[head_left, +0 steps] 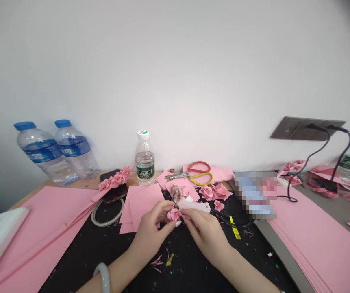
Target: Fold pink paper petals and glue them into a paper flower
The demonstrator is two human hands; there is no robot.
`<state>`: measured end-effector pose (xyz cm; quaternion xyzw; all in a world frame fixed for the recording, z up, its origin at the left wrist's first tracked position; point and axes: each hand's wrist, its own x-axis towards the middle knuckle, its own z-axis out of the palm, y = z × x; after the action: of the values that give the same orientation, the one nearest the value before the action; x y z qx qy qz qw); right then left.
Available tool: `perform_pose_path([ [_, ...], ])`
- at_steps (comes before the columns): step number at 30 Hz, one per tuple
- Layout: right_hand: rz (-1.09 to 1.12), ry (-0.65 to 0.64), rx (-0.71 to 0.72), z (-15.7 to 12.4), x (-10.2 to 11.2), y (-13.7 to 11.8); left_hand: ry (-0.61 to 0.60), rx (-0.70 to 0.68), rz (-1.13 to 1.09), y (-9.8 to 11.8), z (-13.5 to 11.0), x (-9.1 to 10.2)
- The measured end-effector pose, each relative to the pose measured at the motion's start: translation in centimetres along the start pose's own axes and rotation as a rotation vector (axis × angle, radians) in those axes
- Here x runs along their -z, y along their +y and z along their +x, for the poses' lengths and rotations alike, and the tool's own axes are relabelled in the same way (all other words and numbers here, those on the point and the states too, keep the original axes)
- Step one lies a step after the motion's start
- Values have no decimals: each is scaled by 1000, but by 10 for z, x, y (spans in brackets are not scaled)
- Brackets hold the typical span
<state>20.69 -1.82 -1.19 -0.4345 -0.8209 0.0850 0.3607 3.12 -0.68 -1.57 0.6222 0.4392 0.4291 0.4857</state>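
Between my two hands is a folded pink paper flower [174, 214]. My left hand [155, 224] is closed on its left side, thumb in front and fingers behind. The fingertips of my right hand [205, 232] are pinched together at the flower's right edge; their exact hold is partly hidden. Just behind lies a pale device with a black cord, apparently a glue gun [196, 206], with a crusted mass at its left end. Square pink paper sheets [146, 199] lie left of the flower. More paper flowers [220, 191] sit behind my right hand.
Scissors [190, 175] with red and yellow handles lie near the wall. A small water bottle [145, 162] and two larger bottles [71, 146] stand behind. A tape roll [107, 224] lies left. Large pink sheets [49, 215] cover the left side; cables [310, 154] hang right.
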Motion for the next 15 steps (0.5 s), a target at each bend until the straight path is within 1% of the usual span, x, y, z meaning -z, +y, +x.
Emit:
perform_pose_path([
  [4,-3,-10,-19,1,1,0,12,28,-42,-3,1,0],
  [15,5,-3,-32,0,1,0,-10,-5,-69,-3,2,0],
])
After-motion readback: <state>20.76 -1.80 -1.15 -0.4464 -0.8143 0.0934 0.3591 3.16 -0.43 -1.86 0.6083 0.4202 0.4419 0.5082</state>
